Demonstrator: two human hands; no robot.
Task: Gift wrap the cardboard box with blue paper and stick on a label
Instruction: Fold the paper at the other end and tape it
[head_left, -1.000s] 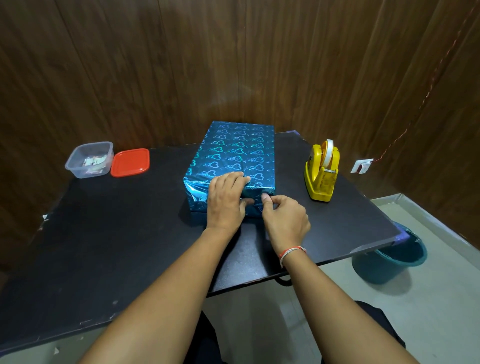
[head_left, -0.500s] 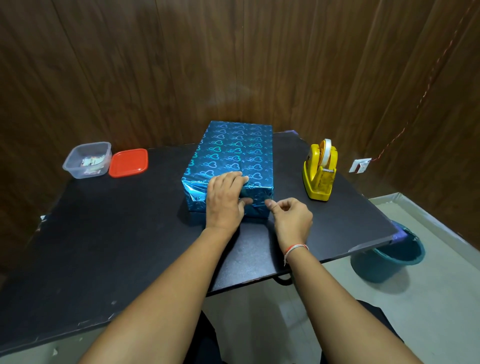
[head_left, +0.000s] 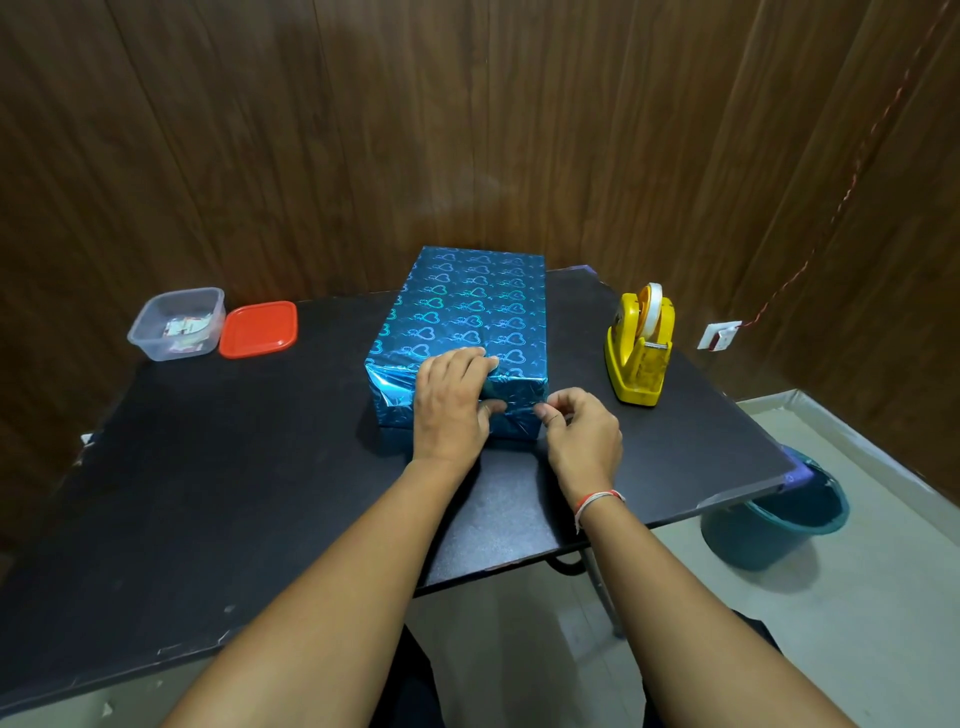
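Biggest thing first: the black table (head_left: 218, 493) is matte and a bit grainy, so the box (head_left: 467, 317) in the middle of the frame shouldn't skate much. That blue paper is shiny foil with a heart print, though, and slick. Your left hand (head_left: 452, 405) lies over the near top edge, fingers on top and thumb down the end face, pinning the flap. Let go early and I'd bet the fold springs open.

Your right hand (head_left: 584, 436) has curled fingers pinching at the lower right corner of that end. Tape or paper? I can't tell. Tug hard and the foil could crease or tear.

The chunky yellow tape dispenser (head_left: 640, 345) stands right of the box. The clear tub (head_left: 176, 325) at the left holds paper bits, maybe the labels.
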